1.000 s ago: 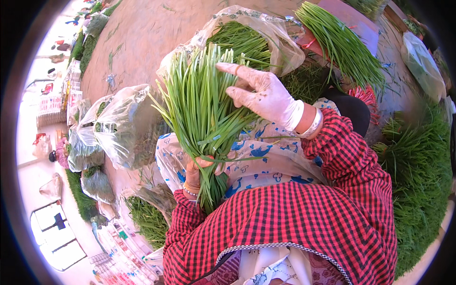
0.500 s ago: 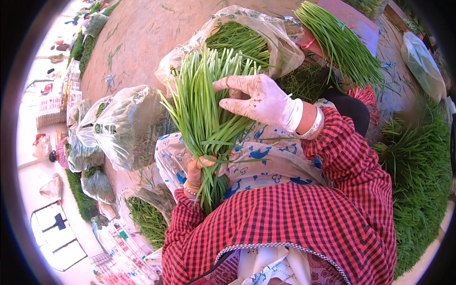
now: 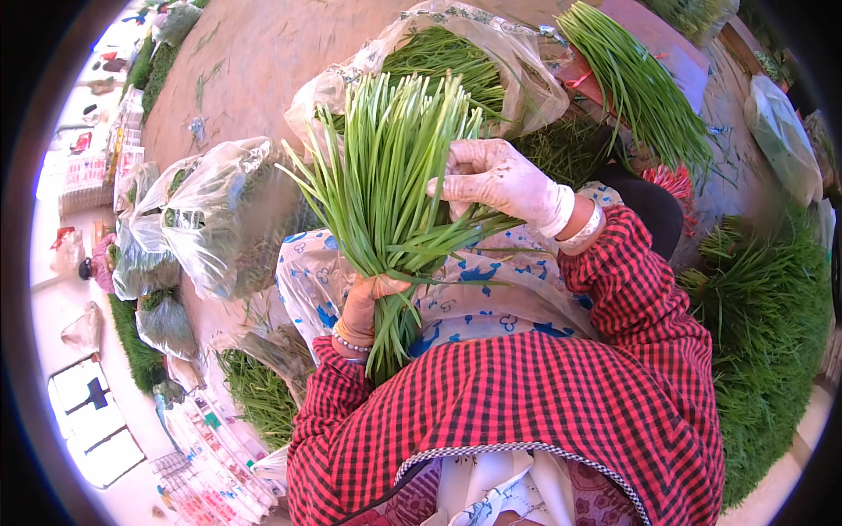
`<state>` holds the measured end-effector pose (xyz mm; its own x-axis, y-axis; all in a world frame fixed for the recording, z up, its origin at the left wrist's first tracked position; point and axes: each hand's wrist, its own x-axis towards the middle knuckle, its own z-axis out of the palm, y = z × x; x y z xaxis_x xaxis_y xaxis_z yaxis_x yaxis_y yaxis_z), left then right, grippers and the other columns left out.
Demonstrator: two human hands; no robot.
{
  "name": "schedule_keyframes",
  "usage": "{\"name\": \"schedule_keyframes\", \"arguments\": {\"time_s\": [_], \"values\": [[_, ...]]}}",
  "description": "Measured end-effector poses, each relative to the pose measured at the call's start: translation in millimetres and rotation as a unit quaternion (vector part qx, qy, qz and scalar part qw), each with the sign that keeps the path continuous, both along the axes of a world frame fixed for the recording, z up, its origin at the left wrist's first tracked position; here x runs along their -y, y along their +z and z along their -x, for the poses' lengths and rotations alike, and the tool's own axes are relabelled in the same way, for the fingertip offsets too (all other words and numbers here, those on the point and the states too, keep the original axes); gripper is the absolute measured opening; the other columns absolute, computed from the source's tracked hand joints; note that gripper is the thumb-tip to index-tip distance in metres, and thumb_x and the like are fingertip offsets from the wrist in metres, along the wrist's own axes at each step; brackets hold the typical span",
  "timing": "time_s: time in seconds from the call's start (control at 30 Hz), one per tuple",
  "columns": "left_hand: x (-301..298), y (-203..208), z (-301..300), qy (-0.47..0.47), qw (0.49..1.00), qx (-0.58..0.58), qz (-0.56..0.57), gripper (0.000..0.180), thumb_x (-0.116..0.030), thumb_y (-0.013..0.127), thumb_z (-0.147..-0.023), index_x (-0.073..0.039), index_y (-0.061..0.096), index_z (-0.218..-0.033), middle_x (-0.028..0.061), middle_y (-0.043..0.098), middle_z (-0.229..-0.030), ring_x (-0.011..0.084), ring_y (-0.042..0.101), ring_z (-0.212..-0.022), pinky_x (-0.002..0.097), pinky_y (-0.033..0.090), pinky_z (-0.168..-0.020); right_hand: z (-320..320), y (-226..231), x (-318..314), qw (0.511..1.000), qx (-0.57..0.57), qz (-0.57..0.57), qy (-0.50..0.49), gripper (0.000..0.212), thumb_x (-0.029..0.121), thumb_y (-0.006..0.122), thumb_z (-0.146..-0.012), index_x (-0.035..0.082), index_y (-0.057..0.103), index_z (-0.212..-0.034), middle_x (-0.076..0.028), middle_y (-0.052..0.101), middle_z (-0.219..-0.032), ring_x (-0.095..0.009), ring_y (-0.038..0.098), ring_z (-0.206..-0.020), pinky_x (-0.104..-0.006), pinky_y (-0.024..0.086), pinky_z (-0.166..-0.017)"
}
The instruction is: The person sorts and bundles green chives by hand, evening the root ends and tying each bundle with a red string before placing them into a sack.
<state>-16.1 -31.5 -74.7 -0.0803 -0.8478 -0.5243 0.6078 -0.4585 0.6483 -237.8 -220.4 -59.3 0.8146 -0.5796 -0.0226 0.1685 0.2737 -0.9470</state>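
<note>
The left hand [image 3: 368, 302] is closed around the garlic chive bundle [image 3: 386, 175], held above the blue-printed plastic apron [image 3: 481, 302], pale ends pointing away from the body. The gloved right hand [image 3: 504, 182] is half-curled at the bundle's right edge; its grip cannot be determined. Beyond lies an open plastic bag [image 3: 542, 98] containing chives.

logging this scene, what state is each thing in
left hand, closed around the green bunch
green bunch, held, paler ends fanned out
right hand, gloved, partly curled at the green bunch's side
clear plastic bag, open, greens inside
upper-right bundle, lying down
blue-printed plastic sheet, spread, wrinkled
</note>
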Motion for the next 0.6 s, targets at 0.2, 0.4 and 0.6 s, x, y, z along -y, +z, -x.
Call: {"name": "schedule_keyframes", "arguments": {"time_s": [0.2,0.4,0.6], "values": [[1.8,-6.6,0.9,-0.001,0.997,0.076,0.020,0.060,-0.005,0.067,-0.076,0.007,0.056,-0.133,0.0189,0.067,-0.123,0.0323,0.065,-0.111,0.0423,0.048,-0.104,-1.0,-16.7,-13.7,0.992,0.068,-0.035,-0.102,0.009,0.011,0.072,-0.092,0.005,0.067,-0.088,0.001,0.066,-0.082,-0.007,0.063,-0.079,-0.0230,0.050,-0.072],[-2.9,-8.3,-3.9,-0.003,0.996,0.090,0.014,0.057,-0.005,0.068,-0.075,0.007,0.058,-0.129,0.0181,0.068,-0.119,0.0286,0.067,-0.104,0.0383,0.052,-0.095,8.4,-9.9,-15.3,0.989,0.082,-0.070,-0.103,0.013,0.018,0.070,-0.094,0.008,0.066,-0.102,-0.001,0.070,-0.088,-0.010,0.066,-0.075,-0.0228,0.050,-0.069],[-3.7,-1.8,-3.2,-0.012,0.997,0.071,-0.021,0.056,-0.005,0.069,-0.074,0.006,0.059,-0.128,0.0162,0.069,-0.117,0.0273,0.068,-0.101,0.0360,0.054,-0.091,13.4,0.8,-11.4,0.987,0.065,-0.078,-0.127,0.023,0.017,0.063,-0.097,0.004,0.062,-0.116,-0.006,0.071,-0.088,-0.009,0.064,-0.066,-0.0217,0.050,-0.063]]}}
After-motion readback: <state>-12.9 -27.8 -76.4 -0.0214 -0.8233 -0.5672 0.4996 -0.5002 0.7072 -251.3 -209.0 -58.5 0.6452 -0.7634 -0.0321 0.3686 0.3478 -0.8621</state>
